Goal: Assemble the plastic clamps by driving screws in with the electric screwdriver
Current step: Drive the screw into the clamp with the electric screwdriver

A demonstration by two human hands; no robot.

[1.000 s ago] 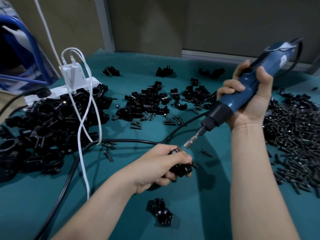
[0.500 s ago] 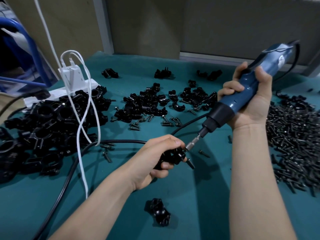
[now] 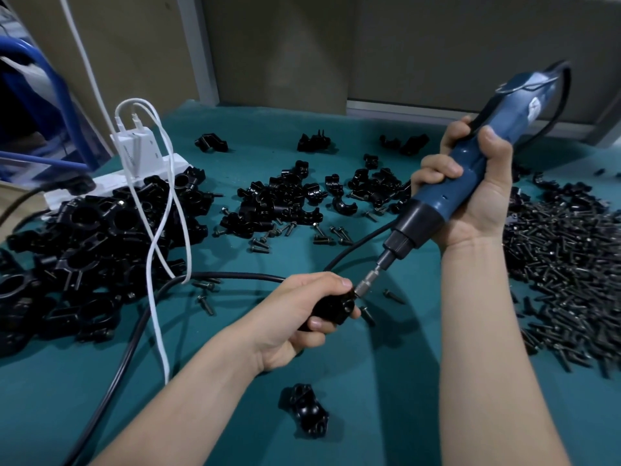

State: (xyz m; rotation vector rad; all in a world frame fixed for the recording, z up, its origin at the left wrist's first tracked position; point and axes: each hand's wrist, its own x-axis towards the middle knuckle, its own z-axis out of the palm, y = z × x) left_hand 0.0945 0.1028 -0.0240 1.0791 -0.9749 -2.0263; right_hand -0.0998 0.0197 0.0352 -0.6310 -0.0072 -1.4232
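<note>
Plastic clamp (image 3: 333, 309) is being held low over the teal worktop (image 3: 218, 391), left grip (image 3: 299, 317) clenching around it. Right grip (image 3: 477, 200) is grasping the tilted blue electric screwdriver (image 3: 447, 193), its bit (image 3: 366, 286) touching the clamp. Screw pile (image 3: 571, 270) is lying on the right.

The left hand (image 3: 292, 314) holds a clamp (image 3: 332, 308) in the middle of the table (image 3: 386, 398). The screwdriver (image 3: 433, 210), in the right hand (image 3: 480, 203), points in from 1 o'clock, its tip touching the clamp. A big clamp pile (image 3: 90, 250) lies at 9 o'clock, a power strip (image 3: 174, 162) behind it. Small parts (image 3: 285, 200) lie at 12, screws (image 3: 571, 264) at 3, one lone clamp (image 3: 307, 410) at 6.
</note>
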